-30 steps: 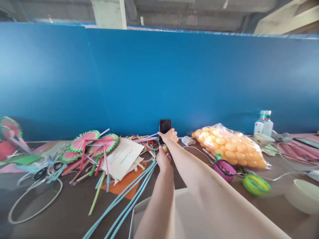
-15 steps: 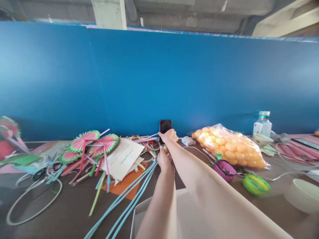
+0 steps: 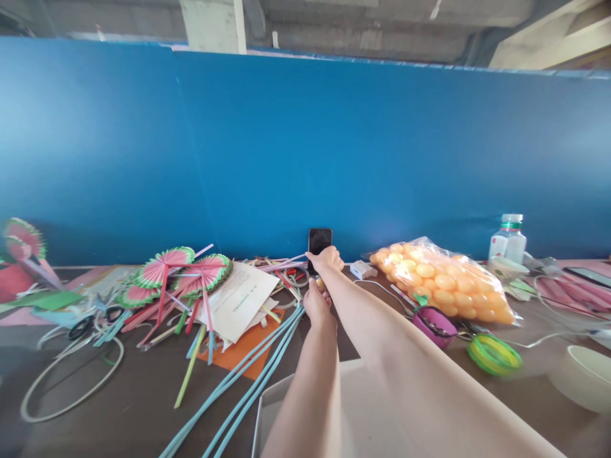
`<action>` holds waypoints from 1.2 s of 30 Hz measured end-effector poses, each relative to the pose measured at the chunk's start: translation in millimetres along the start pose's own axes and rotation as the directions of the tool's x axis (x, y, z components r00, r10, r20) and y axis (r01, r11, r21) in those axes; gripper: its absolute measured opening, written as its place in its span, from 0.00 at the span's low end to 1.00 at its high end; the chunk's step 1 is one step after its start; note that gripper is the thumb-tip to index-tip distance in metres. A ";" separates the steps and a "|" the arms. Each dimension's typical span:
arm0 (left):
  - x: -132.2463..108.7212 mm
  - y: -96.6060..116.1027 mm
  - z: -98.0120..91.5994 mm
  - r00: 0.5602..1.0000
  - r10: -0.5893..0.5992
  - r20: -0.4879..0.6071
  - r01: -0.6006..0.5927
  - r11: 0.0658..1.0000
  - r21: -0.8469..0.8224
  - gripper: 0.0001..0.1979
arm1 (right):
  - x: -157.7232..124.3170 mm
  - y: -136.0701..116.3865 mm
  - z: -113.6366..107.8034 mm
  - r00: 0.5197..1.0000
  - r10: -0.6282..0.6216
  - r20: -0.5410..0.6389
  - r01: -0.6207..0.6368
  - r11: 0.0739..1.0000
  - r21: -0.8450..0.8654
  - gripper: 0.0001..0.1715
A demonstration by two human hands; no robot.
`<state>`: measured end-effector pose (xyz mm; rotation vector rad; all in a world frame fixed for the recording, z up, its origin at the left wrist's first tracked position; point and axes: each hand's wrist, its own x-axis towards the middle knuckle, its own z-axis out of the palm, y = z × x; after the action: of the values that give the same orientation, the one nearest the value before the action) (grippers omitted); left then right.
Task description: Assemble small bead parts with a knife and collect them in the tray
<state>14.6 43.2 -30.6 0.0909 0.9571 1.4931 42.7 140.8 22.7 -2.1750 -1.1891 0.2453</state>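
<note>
My left hand [image 3: 317, 300] is closed around a small yellowish object [image 3: 319, 282], too small to name, with blue tubes [image 3: 267, 353] ending close beside its wrist. Just above and slightly to the right, my right hand [image 3: 327, 259] has its fingers curled together in front of a dark smartphone [image 3: 319, 239]. What the right fingers hold, if anything, is hidden. The phone stands upright against the blue panel. A pale pink strip [image 3: 293, 259] reaches toward the right thumb; whether it touches cannot be seen. Both forearms extend over a white box [image 3: 356, 407].
Watermelon-patterned paper fans [image 3: 167, 266], printed paper [image 3: 243, 296] and scissors [image 3: 81, 327] lie to the left. At the right are a bag of orange balls [image 3: 443, 283], a purple cup-like holder [image 3: 433, 324], green-yellow rings [image 3: 494, 353], a bottle [image 3: 508, 240] and a white bowl [image 3: 585, 378]. A blue panel [image 3: 296, 146] stands behind.
The whole view has shifted slightly, so everything sits a little further right in the picture. Both hands keep nearly the same pose in front of the phone.
</note>
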 end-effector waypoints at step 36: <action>-13.6 9.3 3.4 0.998 0.031 -0.060 -0.026 0.996 0.081 0.14 | 12.2 70.9 -64.9 0.710 -0.541 0.451 0.696 0.633 -0.339 0.32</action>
<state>11.9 34.6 -16.4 0.1179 1.0693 1.4908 127.3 94.4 31.4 -1.9771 -2.3393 -0.0401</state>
